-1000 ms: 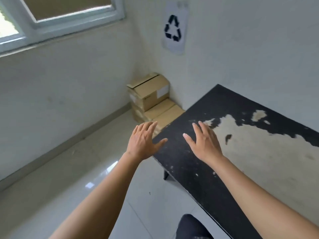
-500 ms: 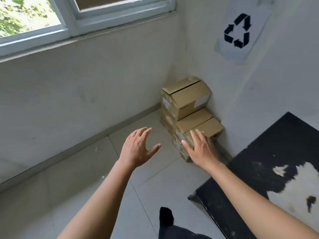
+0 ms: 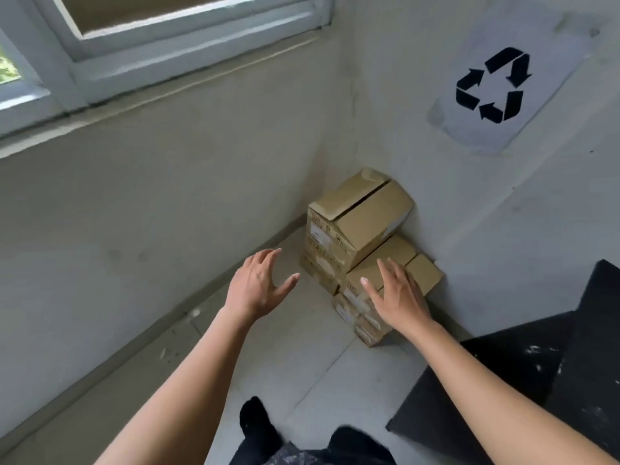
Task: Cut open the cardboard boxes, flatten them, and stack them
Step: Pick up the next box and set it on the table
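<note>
Cardboard boxes (image 3: pixel 360 250) stand in a stepped pile in the corner, ahead of both hands and slightly right of the gap between them, backed against the wall (image 3: pixel 469 203). The left hand (image 3: pixel 255 290) hangs over bare floor (image 3: pixel 295 347), fingers spread and loosely bent, thumb out, holding nothing; the pile lies to its right, just beyond its fingertips. The right hand (image 3: pixel 399 297) is likewise spread and empty, and it is the nearer one. It overlaps the lower boxes (image 3: pixel 385 263) in this view, though I cannot tell whether the palm rests on cardboard or hovers above it. The top box (image 3: pixel 369 216) sits beyond and between the two sets of fingertips. Its long axis runs from near left to far right, toward the wall, with a dark seam down the lid along that line and a crumpled flap at the far end. I judge the coming move to be a two-handed reach for a box, with the left hand having further to go. How many boxes make up the pile is unclear, since the right hand and wrist cover part of the lower tiers. The labels (image 3: pixel 322 238) on the near ends are too blurred to read. A black table (image 3: pixel 570 380) lies just right of the right forearm, cut off by the frame edge. No cutting tool shows.
</note>
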